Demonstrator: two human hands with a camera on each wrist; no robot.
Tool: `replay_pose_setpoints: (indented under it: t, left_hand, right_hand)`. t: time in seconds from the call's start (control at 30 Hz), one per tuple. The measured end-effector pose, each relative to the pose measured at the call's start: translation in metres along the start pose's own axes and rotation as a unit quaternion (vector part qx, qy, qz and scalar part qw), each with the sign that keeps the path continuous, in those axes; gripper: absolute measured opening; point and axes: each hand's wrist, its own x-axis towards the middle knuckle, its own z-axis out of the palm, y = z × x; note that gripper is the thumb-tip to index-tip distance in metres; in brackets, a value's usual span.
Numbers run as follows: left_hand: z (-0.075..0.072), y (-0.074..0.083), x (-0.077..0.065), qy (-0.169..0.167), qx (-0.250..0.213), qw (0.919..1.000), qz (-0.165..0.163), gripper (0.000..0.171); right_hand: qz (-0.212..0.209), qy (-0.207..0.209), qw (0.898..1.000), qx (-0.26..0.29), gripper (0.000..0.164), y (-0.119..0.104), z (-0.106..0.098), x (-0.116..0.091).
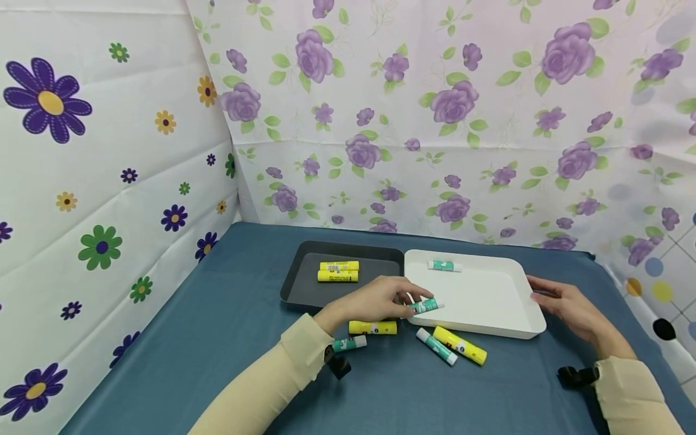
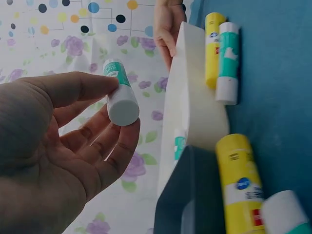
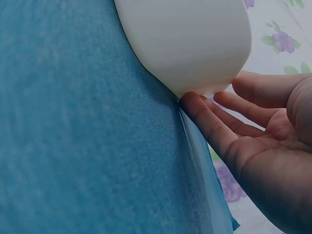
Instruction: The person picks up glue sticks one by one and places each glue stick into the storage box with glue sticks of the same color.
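Observation:
My left hand (image 1: 383, 297) pinches a green-and-white glue stick (image 1: 424, 306) between thumb and fingertips, over the near left part of the white tray (image 1: 484, 302). In the left wrist view, that glue stick (image 2: 122, 100) points its white end toward the camera. Another green glue stick (image 1: 444, 266) lies inside the white tray near its far edge. Two yellow glue sticks (image 1: 338, 276) lie side by side in the dark grey tray (image 1: 304, 296). With fairly straight fingers, my right hand (image 1: 571, 308) touches the white tray's right edge; the right wrist view shows its fingertips (image 3: 191, 101) against the wall.
On the blue cloth before the trays lie a yellow glue stick (image 1: 372, 327) and a green one (image 1: 350, 344), partly behind the left wrist. Farther right, a green glue stick (image 1: 437, 346) lies beside a yellow one (image 1: 460, 345). Flowered curtains (image 1: 370, 109) stand behind and left.

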Motion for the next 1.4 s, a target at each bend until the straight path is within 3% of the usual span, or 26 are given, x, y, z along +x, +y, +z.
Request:
replay_pose_setpoints:
  t: [0.63, 0.87, 1.2, 1.4]
  left_hand:
    - [-0.032, 0.000, 0.061, -0.031, 0.007, 0.9995, 0.001, 0.042]
    - [-0.035, -0.003, 0.082, -0.032, -0.003, 0.9993, -0.019, 0.042]
    - [-0.035, -0.003, 0.099, -0.035, -0.038, 0.9981, -0.034, 0.043]
    - [-0.034, -0.009, 0.113, -0.031, -0.023, 0.9984, -0.040, 0.042]
  right_hand:
    - [-0.001, -0.001, 1.000, -0.006, 0.077, 0.000, -0.001, 0.000]
    - [0.001, 0.000, 1.000, -0.006, 0.078, 0.000, 0.000, -0.001]
    - [0.005, 0.000, 1.000, -0.010, 0.077, 0.000, -0.001, 0.000]
    - [0.005, -0.001, 1.000, -0.005, 0.077, -0.001, 0.000, 0.000]
